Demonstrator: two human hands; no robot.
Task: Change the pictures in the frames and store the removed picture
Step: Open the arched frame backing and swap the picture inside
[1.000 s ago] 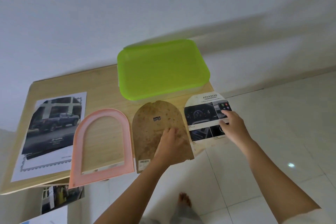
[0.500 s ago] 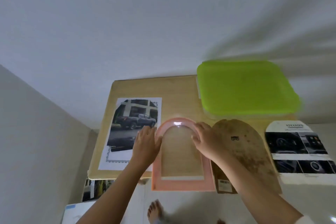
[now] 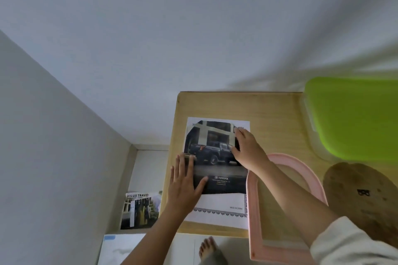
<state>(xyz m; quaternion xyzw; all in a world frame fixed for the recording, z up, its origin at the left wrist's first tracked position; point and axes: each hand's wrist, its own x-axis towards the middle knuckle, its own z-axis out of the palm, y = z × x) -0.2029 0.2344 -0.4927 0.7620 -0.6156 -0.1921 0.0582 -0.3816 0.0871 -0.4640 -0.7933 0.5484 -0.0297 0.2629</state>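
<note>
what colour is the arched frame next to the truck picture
Pale pink. The arched frame shows best in the head view, lying empty on the wooden table.

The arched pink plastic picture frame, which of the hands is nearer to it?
Right. The right hand lies on the truck picture just beyond the arched pink plastic picture frame; the left hand rests on the picture's far edge.

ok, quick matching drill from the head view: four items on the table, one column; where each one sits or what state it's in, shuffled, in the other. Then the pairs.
Items
1. truck picture
2. pink arched frame
3. green-lidded box
4. brown backing board

Descriptions
A. far right corner of the table, closed
B. empty, wood showing through its opening
C. both hands resting on it
D. rightmost, lying flat near the table's front edge

Pairs: 1-C, 2-B, 3-A, 4-D
</note>
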